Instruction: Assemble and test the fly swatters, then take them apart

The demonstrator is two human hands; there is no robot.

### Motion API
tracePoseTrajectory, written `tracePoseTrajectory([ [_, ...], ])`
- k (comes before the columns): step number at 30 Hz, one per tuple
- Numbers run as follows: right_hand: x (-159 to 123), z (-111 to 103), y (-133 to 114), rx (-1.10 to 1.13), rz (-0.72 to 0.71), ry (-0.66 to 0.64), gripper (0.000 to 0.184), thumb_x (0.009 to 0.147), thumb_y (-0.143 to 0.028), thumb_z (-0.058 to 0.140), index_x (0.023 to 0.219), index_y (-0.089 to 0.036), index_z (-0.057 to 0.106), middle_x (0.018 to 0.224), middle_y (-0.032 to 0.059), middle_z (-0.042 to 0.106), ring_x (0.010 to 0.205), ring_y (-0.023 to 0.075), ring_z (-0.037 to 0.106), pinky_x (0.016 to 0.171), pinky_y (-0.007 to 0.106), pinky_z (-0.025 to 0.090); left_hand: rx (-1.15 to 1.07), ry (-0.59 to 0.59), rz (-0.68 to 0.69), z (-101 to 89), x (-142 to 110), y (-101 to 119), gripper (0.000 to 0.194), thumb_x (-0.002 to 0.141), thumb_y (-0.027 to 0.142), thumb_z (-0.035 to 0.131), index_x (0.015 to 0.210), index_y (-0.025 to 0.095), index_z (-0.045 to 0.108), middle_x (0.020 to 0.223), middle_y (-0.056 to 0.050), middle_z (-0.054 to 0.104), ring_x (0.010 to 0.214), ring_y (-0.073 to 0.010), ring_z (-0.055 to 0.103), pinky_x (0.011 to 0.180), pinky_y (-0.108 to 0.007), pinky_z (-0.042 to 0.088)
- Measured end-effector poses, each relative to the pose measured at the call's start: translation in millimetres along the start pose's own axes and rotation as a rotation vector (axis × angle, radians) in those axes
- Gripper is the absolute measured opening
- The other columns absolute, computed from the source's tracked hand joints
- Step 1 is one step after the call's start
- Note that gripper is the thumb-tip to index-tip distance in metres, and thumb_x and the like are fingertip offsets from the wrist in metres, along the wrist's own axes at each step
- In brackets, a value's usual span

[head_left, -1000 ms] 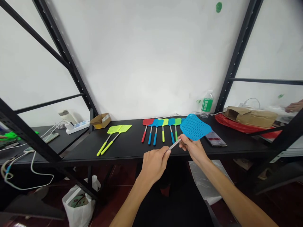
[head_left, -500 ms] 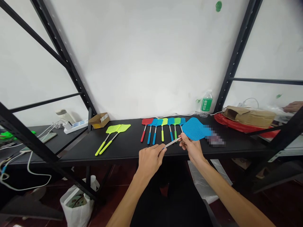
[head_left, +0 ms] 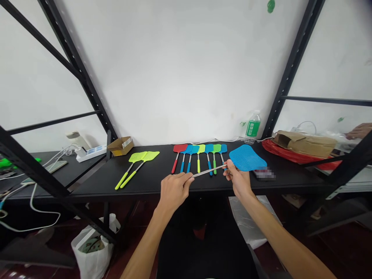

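A blue fly swatter (head_left: 247,158) is held above the front of the black table, its head to the right. My left hand (head_left: 175,190) is closed around its handle end, hiding the grip. Near the swatter's head, my right hand (head_left: 236,179) pinches the metal shaft. The bare silver shaft shows between both hands. Behind them lies a row of fly swatters, including a red one (head_left: 180,148), several blue ones, a yellow one (head_left: 198,162) and a green one (head_left: 215,159). Further left, two yellow-green swatters (head_left: 136,169) lie partly overlapping.
A small open cardboard box (head_left: 120,147) and a white power strip (head_left: 91,153) stand left. At the back right are a water bottle (head_left: 252,128), red plastic (head_left: 279,152) and a brown carton (head_left: 305,143). Another person's hand (head_left: 360,131) shows far right. Black rack posts flank the table (head_left: 162,170).
My left hand has moved left with the handle end, so more silver shaft shows between my hands. My right hand and the swatter's head have shifted slightly right.
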State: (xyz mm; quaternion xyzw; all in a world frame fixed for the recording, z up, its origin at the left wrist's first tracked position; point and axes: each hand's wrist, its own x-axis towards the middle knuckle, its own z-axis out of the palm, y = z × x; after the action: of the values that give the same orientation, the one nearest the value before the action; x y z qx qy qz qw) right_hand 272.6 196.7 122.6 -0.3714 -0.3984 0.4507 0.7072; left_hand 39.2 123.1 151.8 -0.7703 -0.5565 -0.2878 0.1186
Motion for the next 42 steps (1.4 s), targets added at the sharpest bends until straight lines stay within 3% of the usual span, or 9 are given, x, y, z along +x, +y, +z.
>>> tracePoseTrajectory([
  [8,15.3,-11.7,-19.8,0.015,-0.05,0.108,0.041,0.063,-0.053,0.083,0.076,-0.018,0.065,0.073,0.0032,0.068,0.048,0.0095,0.056,0.038,0.022,0.034,0.058,0.055,-0.018,-6.4,1.3,-18.2,0.032,0.1,0.039,0.042,0.102,0.029,0.072,0.081,-0.001,0.072,0.067,-0.0168,0.061,0.063,-0.029,0.033],
  [15,14.7,-13.9,-21.6,0.044,0.004,0.072,0.04,0.064,-0.052,0.083,0.079,-0.018,0.066,0.074,0.0026,0.067,0.05,0.0102,0.056,0.039,0.023,0.033,0.056,0.057,-0.002,-11.6,0.7,-20.2,0.031,0.1,0.038,0.042,0.101,0.028,0.072,0.083,-0.001,0.073,0.066,-0.0169,0.059,0.064,-0.029,0.034],
  [19,11.9,-15.3,-25.6,0.107,0.055,-0.018,0.039,0.069,-0.055,0.079,0.082,-0.02,0.066,0.074,0.0008,0.065,0.051,0.0096,0.054,0.041,0.023,0.034,0.038,0.044,0.004,-11.1,0.1,-17.4,0.029,0.099,0.036,0.044,0.104,0.026,0.07,0.089,-0.002,0.073,0.067,-0.0167,0.059,0.066,-0.03,0.038],
  [25,-5.8,-0.2,-26.9,0.069,0.19,-0.296,0.047,0.076,-0.064,0.068,0.083,-0.018,0.072,0.062,0.0018,0.061,0.05,0.0124,0.052,0.043,0.026,0.033,-0.045,0.012,0.036,-11.2,0.6,-3.0,0.025,0.099,0.033,0.045,0.107,0.025,0.067,0.095,-0.002,0.072,0.072,-0.0165,0.061,0.071,-0.03,0.042],
  [30,-14.3,8.3,-17.6,0.014,0.221,-0.362,0.052,0.076,-0.068,0.065,0.076,-0.017,0.073,0.063,0.0052,0.066,0.049,0.0131,0.054,0.044,0.025,0.033,-0.049,0.006,0.049,-11.6,0.4,0.7,0.023,0.098,0.033,0.048,0.11,0.026,0.066,0.098,-0.002,0.072,0.073,-0.0158,0.062,0.073,-0.029,0.043],
  [34,-13.3,6.4,-18.6,-0.028,0.197,-0.35,0.05,0.077,-0.064,0.066,0.074,-0.015,0.075,0.064,0.0069,0.068,0.049,0.0128,0.055,0.043,0.025,0.035,-0.029,-0.016,0.06,-7.4,1.0,-2.7,0.027,0.099,0.041,0.048,0.111,0.027,0.067,0.091,-0.001,0.071,0.074,-0.0161,0.063,0.069,-0.028,0.041],
  [42,-10.8,7.6,-14.0,0.015,0.189,-0.199,0.042,0.075,-0.054,0.071,0.064,-0.014,0.073,0.055,0.0085,0.067,0.045,0.0131,0.056,0.043,0.025,0.041,0.01,0.023,0.086,-2.0,1.4,-6.1,0.032,0.101,0.042,0.043,0.102,0.027,0.071,0.08,-0.001,0.071,0.069,-0.0154,0.061,0.066,-0.028,0.036],
])
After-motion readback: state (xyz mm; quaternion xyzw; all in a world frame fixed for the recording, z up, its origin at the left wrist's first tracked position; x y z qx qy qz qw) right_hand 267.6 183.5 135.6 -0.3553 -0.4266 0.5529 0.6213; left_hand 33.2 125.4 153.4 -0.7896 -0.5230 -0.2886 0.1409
